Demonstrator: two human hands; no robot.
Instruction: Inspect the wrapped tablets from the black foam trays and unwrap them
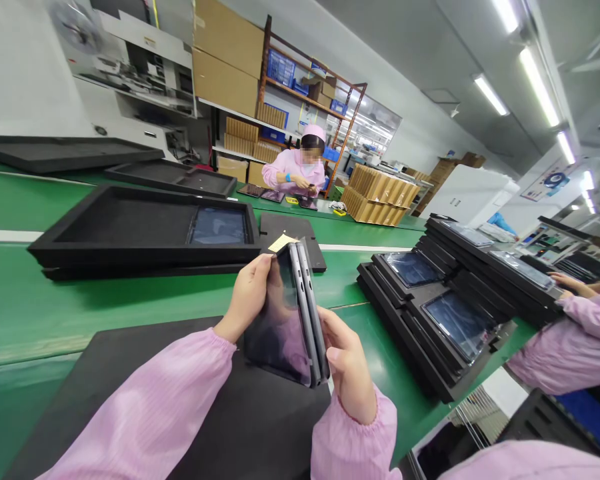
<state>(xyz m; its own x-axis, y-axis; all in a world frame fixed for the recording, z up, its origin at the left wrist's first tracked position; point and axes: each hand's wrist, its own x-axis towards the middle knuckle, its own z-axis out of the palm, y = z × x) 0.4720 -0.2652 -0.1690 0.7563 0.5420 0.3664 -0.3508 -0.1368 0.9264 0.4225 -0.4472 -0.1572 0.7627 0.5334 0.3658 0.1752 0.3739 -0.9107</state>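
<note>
Two tablets are held upright side by side above a black foam mat, their port edges turned toward me. My left hand grips them at the upper left, thumb near the top edge. On the right, my right hand has its fingers closed on the rear tablet's side near the lower corner. A pale yellow slip shows behind the top of the tablets; whether it is stuck to them I cannot tell. The nearer screen is dark and reflects a hand.
A black foam tray with one wrapped tablet lies left on the green bench. Stacked foam trays with several tablets stand right. A co-worker sits across the bench; another person's pink sleeve reaches in from the right.
</note>
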